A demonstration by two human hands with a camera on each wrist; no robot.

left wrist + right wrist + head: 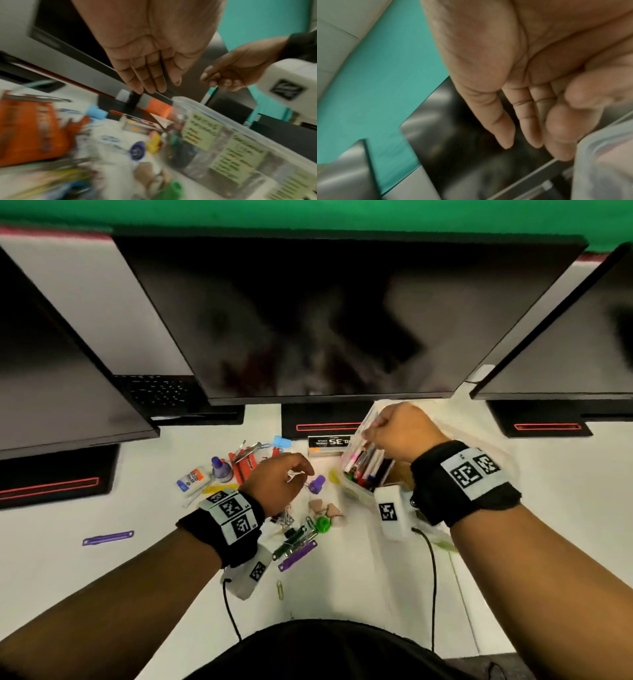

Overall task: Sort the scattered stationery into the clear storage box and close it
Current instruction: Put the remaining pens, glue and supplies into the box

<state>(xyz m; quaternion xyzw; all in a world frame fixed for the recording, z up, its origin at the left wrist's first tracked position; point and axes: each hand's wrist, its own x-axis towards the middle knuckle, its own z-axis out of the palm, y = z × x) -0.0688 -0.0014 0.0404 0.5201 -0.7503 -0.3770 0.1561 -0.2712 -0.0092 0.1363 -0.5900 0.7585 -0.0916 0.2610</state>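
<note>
The clear storage box [356,491] stands open on the white desk, several markers [366,463] upright inside; green labels show on its wall [223,136]. My right hand [394,433] hovers over the box's far end, pinching a white marker [208,96] that points down into it. My left hand [281,481] hangs over the scattered pile with its fingers [147,79] fairly straight and nothing plainly held. The pile holds a glue bottle [193,479], an orange pack [245,463], a purple cap [317,484], pink erasers [325,508] and binder clips [294,537].
A staples box [327,445] and a blue cap [282,442] lie behind the pile. One purple strip [108,537] lies apart at the left, a yellow paper clip [280,590] near me. Three dark monitors [325,320] on stands overhang the desk's back.
</note>
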